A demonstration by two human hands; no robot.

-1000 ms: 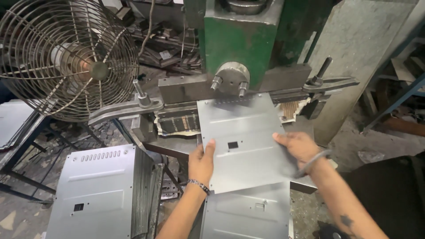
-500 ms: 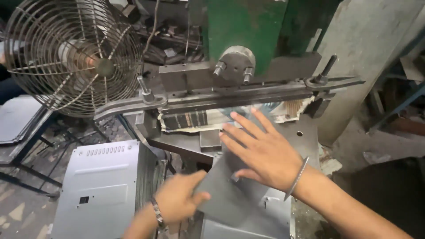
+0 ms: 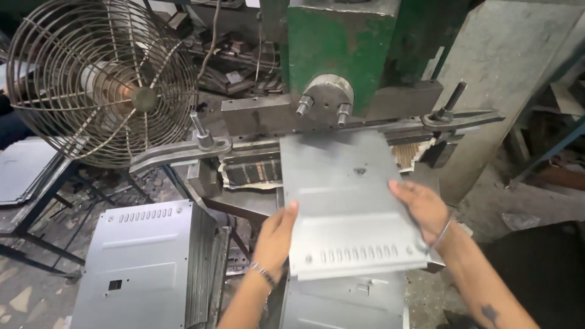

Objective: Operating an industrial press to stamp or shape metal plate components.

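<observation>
The tall green-painted press machine (image 3: 332, 45) filled the top of the view, its grey steel bed and long clamp bar (image 3: 317, 143) running across beneath it. To the left stood a round wire-caged fan (image 3: 103, 82), and below that a stack of flat grey sheet-metal panels with louvre slots (image 3: 143, 268) leaned on a stand. Another such panel (image 3: 347, 301) lay just under the hands.

The grey slotted sheet-metal panel (image 3: 347, 207) in hand was held flat, its far edge already under the bar (whether it sat fully against any stop could not be made out), so the feeding seemed partly done and the pressing itself not yet. The left hand (image 3: 277, 234) gripped the panel's left edge, thumb on top; the right hand (image 3: 423, 210) clasped the right edge, fingers over the surface.
</observation>
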